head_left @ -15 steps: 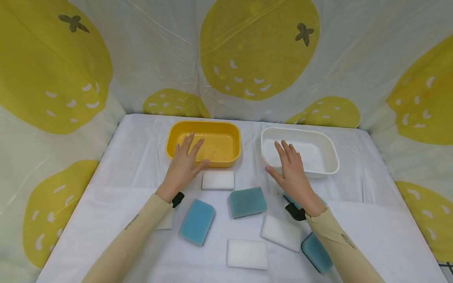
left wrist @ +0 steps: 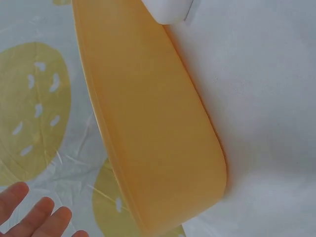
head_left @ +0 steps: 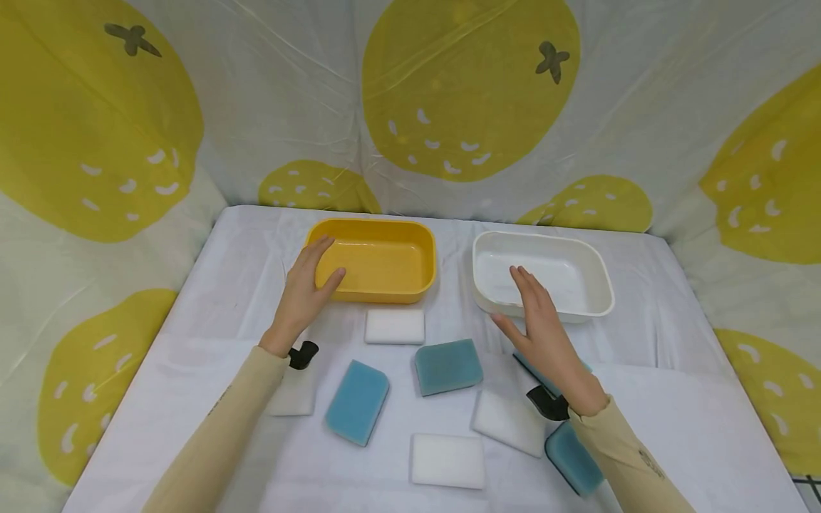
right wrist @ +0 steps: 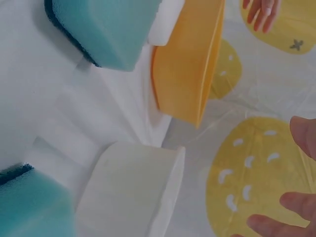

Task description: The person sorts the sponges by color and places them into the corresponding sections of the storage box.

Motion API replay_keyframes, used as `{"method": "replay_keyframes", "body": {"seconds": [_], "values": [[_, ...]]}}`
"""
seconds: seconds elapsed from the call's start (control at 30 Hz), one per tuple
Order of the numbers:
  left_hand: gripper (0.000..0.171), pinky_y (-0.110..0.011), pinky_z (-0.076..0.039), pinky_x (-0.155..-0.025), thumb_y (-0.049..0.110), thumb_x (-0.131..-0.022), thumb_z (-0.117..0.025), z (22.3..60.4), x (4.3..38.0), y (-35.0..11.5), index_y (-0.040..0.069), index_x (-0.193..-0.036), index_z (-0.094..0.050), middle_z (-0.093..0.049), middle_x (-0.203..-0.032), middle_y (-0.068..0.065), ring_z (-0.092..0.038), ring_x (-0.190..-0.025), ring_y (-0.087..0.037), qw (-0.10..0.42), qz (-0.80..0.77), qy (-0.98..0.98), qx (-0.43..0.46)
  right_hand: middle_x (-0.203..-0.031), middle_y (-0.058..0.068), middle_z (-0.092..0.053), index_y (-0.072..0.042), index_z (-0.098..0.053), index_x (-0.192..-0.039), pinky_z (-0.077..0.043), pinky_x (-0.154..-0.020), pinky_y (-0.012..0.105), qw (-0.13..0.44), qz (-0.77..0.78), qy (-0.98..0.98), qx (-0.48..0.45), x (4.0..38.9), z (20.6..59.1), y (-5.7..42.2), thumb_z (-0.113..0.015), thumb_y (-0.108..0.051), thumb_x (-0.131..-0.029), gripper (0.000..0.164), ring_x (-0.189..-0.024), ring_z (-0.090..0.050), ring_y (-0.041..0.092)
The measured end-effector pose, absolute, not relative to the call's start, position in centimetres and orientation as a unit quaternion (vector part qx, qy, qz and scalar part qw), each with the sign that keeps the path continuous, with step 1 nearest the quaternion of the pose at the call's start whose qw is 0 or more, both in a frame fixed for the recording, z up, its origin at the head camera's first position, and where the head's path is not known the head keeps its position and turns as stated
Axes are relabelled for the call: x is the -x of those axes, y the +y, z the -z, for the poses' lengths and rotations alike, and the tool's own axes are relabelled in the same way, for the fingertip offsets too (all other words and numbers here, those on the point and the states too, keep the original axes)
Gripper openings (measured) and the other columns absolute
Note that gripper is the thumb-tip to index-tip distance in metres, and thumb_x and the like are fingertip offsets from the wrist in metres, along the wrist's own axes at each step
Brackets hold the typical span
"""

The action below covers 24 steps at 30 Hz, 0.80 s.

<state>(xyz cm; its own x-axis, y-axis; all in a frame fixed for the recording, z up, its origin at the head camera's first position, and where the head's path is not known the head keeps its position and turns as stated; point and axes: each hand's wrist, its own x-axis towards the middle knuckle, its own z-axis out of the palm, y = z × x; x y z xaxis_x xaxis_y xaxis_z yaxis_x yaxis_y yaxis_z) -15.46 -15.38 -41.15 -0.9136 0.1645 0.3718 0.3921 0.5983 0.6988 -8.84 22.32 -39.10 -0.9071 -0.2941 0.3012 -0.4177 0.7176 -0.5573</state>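
Observation:
My left hand (head_left: pixel 300 293) hovers at the left end of a yellow plastic basin (head_left: pixel 417 291), thumb and fingers spread apart with nothing between them. In the left wrist view its fingertips (left wrist: pixel 37 212) appear beside the basin's outer wall. Over the near rim of a white basin (head_left: pixel 580 312) is my right hand (head_left: pixel 545 335), fingers extended and holding nothing. Below that hand lies a blue sponge (head_left: pixel 532 370), partly hidden by it. A white sponge block (head_left: pixel 291 395) shows partly under the left wrist.
Several more sponges lie in front of the basins: blue ones (head_left: pixel 358 403) with dark scouring backs and white blocks (head_left: pixel 447 462). One white block (head_left: pixel 394 327) sits close to the yellow basin's front wall. A lemon-print cloth (head_left: pixel 468 85) hangs behind the white-covered table (head_left: pixel 673 399).
My left hand has shifted left, from over the yellow basin to its left end. My right hand has drawn back slightly toward me and to the right. The sponges and basins stay put.

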Motion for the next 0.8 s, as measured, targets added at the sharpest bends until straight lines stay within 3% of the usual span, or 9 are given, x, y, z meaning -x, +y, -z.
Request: {"method": "replay_keyframes", "body": {"seconds": [0.37, 0.8], "values": [[0.051, -0.047, -0.029, -0.109, 0.013, -0.093, -0.063, 41.7, 16.1, -17.3, -0.002, -0.138, -0.045, -0.045, -0.140, -0.019, -0.039, -0.130, -0.034, 0.173, 0.460, -0.864, 0.109, -0.154, 0.021, -0.020, -0.003, -0.017, -0.152, -0.024, -0.105, 0.060, 0.084, -0.329, -0.923, -0.182, 7.0, 39.3, 22.9, -0.064, -0.019, -0.094, 0.076, -0.138, -0.020, 0.040], [0.051, -0.049, -0.033, -0.106, 0.014, -0.094, -0.062, 42.2, 16.3, -18.4, 0.000, -0.140, -0.045, -0.045, -0.140, -0.019, -0.041, -0.130, -0.033, 0.164, 0.490, -0.853, 0.074, -0.153, 0.021, -0.023, -0.008, -0.015, -0.154, -0.028, -0.102, 0.062, 0.058, -0.343, -0.925, -0.153, 5.2, 38.9, 24.0, -0.065, -0.021, -0.093, 0.080, -0.136, -0.025, 0.041]]}}
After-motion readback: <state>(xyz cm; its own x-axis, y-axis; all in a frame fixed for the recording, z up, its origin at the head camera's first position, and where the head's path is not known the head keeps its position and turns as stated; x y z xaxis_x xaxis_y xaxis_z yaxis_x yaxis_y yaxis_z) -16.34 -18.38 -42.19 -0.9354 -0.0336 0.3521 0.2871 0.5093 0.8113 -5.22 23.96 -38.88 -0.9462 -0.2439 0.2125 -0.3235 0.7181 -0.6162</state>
